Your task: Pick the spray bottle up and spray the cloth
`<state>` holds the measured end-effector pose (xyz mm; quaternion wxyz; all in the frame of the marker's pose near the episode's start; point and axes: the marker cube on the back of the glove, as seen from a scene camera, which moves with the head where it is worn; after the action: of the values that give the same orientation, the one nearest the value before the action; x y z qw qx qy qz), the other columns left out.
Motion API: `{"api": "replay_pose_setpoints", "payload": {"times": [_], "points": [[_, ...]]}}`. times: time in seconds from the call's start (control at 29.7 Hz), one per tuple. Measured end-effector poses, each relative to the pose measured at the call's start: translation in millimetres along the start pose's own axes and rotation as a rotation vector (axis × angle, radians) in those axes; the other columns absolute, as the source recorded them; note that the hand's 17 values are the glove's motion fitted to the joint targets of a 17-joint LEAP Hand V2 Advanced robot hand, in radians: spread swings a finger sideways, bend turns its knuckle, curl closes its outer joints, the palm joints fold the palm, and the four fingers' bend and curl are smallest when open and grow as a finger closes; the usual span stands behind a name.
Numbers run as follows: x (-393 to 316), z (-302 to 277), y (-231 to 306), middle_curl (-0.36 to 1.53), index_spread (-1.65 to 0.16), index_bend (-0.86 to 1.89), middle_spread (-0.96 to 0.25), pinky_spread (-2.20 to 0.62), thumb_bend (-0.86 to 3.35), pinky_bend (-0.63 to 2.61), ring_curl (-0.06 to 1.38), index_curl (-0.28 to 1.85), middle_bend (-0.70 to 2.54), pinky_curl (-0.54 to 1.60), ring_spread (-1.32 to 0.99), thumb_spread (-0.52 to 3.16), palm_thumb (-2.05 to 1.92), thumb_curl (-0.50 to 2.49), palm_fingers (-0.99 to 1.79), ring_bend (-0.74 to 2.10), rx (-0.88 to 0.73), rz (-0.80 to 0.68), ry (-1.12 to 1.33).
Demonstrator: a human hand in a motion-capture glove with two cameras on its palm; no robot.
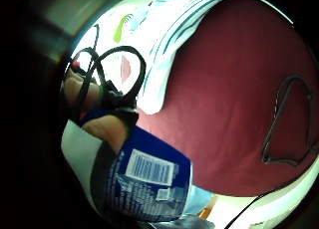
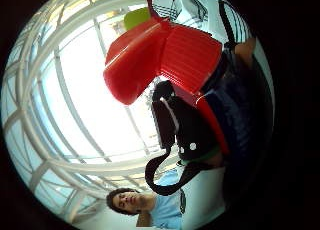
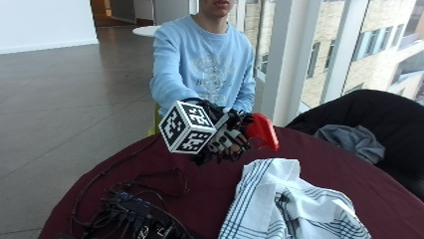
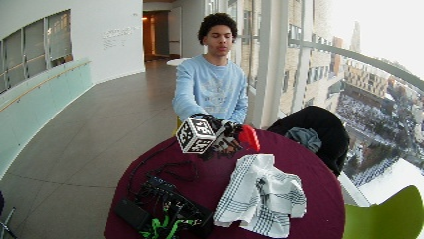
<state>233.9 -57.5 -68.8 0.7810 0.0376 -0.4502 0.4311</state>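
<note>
spray bottle [image 3: 262, 130], ribbed red plastic head | grip [image 3: 224, 133] grasping it | striped cloth [image 3: 285, 204] crumpled on table [image 3: 344, 169]

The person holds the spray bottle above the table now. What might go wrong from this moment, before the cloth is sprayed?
1. In the outside view the spray bottle's red head sits behind the cloth, not over it; its aim is unclear, so spray may land on the dark red table.
2. A bundle of cables and electronics lies on the table beside the cloth; stray mist might reach it.
3. The gloved right hand grips the bottle in the air; a slip would drop it onto the table.
</note>
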Motion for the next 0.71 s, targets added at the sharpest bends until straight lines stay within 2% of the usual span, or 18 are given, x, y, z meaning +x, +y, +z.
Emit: {"api": "replay_pose_setpoints", "payload": {"times": [0.5,0.71], "points": [[-2,9,0,0.47,-0.15,0.12,-0.04,0.19,-0.01,0.26,0.40,0.32,0.41,0.37,0.05,1.21,0.56,0.28,1.16,0.56,-0.007,-0.032,-0.007],[-15,14,5,0.47,-0.15,0.13,-0.04,0.19,-0.01,0.26,0.40,0.32,0.41,0.37,0.06,1.22,0.57,0.29,1.16,0.56,0.044,-0.158,-0.040]]}}
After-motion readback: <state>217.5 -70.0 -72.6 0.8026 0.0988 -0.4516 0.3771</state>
